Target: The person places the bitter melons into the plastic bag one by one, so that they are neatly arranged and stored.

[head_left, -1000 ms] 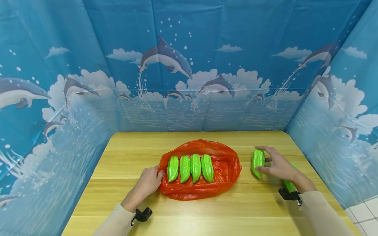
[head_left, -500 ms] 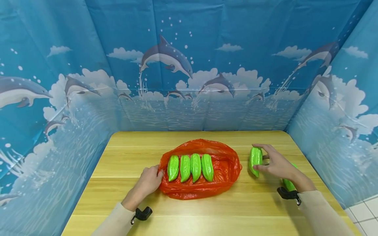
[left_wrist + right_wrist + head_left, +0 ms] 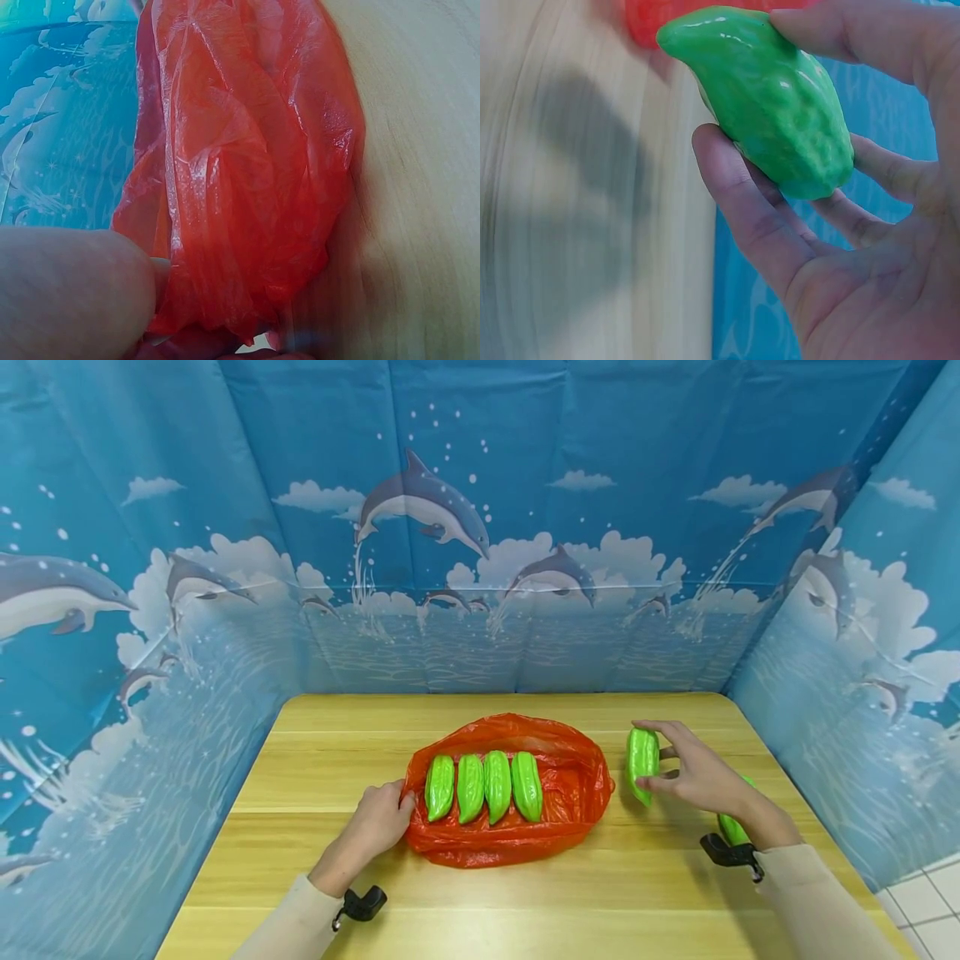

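My left hand [image 3: 377, 817] pinches the left rim of an orange-red plastic bag [image 3: 487, 853] lying spread wide on the table. Inside it, several glossy green ridged model fruits [image 3: 470, 787] lie side by side in a row, with bare bag to their right. Just right of the bag, my right hand [image 3: 693, 777] grips another green model fruit [image 3: 642, 764] between thumb and fingers. In the right wrist view this fruit [image 3: 772, 97] shows a narrow tip and a bumpy, shiny skin. The left wrist view shows the bag's crinkled outer wall [image 3: 240, 135] beside my thumb.
One more green fruit [image 3: 731, 829] lies at the right of the table, partly hidden behind my right wrist. The light wooden table [image 3: 315, 735] is bordered at the back and sides by a blue dolphin-print curtain [image 3: 517, 643].
My right hand has moved a little left with the green model fruit, closer to the bag. The left hand and the bag have stayed in place.
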{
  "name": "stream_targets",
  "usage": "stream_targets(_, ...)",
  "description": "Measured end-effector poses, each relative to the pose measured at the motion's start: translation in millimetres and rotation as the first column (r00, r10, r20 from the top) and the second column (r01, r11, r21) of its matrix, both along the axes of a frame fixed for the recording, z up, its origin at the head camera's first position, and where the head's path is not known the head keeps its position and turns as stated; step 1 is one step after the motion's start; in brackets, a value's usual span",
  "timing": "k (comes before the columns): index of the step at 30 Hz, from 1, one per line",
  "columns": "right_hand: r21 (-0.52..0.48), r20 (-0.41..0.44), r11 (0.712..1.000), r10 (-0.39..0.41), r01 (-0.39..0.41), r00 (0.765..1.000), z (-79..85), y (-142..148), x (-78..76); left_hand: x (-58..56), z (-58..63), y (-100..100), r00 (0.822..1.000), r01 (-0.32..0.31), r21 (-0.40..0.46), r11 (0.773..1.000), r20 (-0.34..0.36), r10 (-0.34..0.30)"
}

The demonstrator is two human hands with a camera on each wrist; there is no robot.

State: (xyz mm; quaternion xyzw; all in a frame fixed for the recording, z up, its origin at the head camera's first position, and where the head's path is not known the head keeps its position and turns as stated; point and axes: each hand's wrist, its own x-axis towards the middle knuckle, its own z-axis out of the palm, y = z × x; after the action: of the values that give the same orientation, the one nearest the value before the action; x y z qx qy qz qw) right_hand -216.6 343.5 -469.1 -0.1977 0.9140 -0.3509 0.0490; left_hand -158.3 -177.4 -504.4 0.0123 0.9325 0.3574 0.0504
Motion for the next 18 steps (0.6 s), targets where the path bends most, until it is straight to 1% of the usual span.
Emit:
stream_targets(7, -0.019, -0.01, 1.0, 0.017, -0.018, 1.0, 9.9, -9, 3.3, 1.4, -2.1, 0, 1.0, 0.001, -0.009, 1.0, -0.002, -0.001)
stream_targets(18, -0.043, -0.026, 0.999, 0.029, -0.03, 0.999, 22.9, -21, 9.2, 1.5, -1.4, 0, 1.0, 0.001, -0.01, 1.0, -0.018, -0.001)
